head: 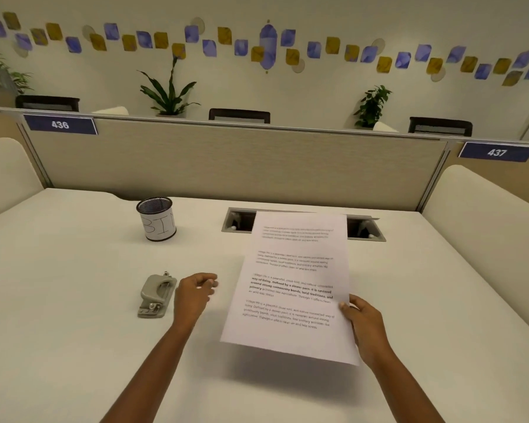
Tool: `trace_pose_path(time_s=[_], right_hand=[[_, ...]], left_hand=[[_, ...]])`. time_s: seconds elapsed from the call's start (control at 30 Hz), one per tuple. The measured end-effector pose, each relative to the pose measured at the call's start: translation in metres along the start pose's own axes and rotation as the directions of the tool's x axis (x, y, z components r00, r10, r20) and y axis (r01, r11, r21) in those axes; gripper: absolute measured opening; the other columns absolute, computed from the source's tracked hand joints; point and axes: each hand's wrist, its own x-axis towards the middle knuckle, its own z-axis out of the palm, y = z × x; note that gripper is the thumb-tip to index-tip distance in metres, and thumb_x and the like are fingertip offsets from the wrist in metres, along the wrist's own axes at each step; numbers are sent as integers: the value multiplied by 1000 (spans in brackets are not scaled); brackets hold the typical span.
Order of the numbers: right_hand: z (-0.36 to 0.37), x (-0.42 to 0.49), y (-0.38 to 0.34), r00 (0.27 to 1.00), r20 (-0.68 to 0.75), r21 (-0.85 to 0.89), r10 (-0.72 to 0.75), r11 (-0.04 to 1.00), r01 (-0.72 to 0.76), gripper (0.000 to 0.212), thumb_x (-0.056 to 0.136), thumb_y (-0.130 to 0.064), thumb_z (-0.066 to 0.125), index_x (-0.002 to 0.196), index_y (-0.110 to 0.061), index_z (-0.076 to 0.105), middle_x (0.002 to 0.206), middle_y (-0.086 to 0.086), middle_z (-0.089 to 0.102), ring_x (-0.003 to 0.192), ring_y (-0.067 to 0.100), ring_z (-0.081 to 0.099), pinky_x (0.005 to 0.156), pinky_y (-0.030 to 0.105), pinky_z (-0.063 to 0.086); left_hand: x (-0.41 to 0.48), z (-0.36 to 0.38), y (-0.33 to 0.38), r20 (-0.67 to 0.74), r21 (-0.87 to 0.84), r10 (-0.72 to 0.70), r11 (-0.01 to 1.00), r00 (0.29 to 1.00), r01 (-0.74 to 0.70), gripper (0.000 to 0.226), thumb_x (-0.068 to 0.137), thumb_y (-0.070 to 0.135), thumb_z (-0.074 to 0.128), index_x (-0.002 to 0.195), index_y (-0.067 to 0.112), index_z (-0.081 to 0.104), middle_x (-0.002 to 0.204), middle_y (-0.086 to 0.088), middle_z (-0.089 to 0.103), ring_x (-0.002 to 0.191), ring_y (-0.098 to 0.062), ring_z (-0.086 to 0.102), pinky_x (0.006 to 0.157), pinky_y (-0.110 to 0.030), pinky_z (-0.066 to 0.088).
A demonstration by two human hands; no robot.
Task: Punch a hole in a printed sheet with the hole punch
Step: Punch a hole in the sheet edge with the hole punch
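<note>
A white printed sheet (293, 282) with several paragraphs of text is held up off the white desk (74, 300), tilted toward me. My right hand (362, 319) grips its lower right edge, thumb on the front. A grey metal hole punch (157, 296) lies on the desk left of centre. My left hand (196, 293) hovers just right of the punch, between it and the sheet, fingers loosely curled and holding nothing. It touches neither the punch nor the paper.
A black mesh cup (157, 218) with a paper label reading BIN stands behind the punch. A recessed cable tray (239, 221) sits in the desk behind the sheet. A beige partition (226, 160) closes the back of the desk.
</note>
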Motion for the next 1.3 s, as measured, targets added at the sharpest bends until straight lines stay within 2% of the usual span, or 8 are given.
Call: trace_pose_path(time_s=[0.13,0.33,0.57,0.73,0.87,1.0,1.13,1.3], right_hand=[[-3,2,12,999,-19,-27,45,999,-45,24,89,-2,52,111,-8,60,100,15,67,86,32,62,82,45,48],[-8,1,23,997,-27,-56,70,996,-72,20,89,-3,51,105,-11,61,91,11,69,82,32,63,80,45,50],[-13,-2,30,996,-36,-44,85,995,-87,18,88,0,51,100,-10,61,84,8,69,74,29,63,73,38,52],[-16,-5,29,995,-36,-51,96,994,-97,18,88,0,51,99,-11,61,86,8,69,74,29,64,68,35,53],[-16,-8,26,994,-19,-34,105,994,-106,23,88,-1,52,109,-6,59,97,15,69,81,34,64,74,39,53],[-16,-13,24,993,13,-14,114,993,-114,29,88,-1,53,116,-2,56,108,21,67,87,36,65,81,44,53],[-14,-17,25,993,36,-13,112,994,-112,32,88,-2,54,119,-3,55,107,19,68,85,34,66,75,40,54],[-10,-25,23,995,57,-29,84,996,-82,23,87,-1,53,108,-7,62,90,11,73,73,28,69,63,33,57]], left_hand=[[13,-24,-3,-210,405,202,909,957,-102,23,87,1,52,105,-5,64,111,-27,65,103,-39,60,91,-42,45],[33,-52,-12,-272,682,22,709,962,177,39,90,24,48,109,-10,53,115,-31,53,111,-44,50,91,-50,43],[48,-65,-25,-313,549,-204,758,928,352,42,92,26,42,113,-9,52,116,-30,56,110,-45,51,92,-47,42],[57,-73,-20,-215,363,-298,859,930,360,29,89,16,53,76,-10,58,81,-22,54,80,-33,53,67,-32,36],[54,-68,-19,-173,133,-403,895,899,427,25,92,17,49,100,-3,62,92,-13,64,96,-31,61,74,-36,45],[36,-52,-12,-19,-39,-444,896,896,443,19,88,7,56,70,4,55,63,-8,47,64,-24,50,62,-28,43],[16,-35,-2,131,-201,-484,842,865,501,26,88,6,54,63,8,49,39,-7,53,23,-12,49,25,-10,36],[10,-20,4,265,-242,-414,846,871,475,17,87,11,56,71,9,55,64,-10,55,55,-19,52,52,-29,44]])
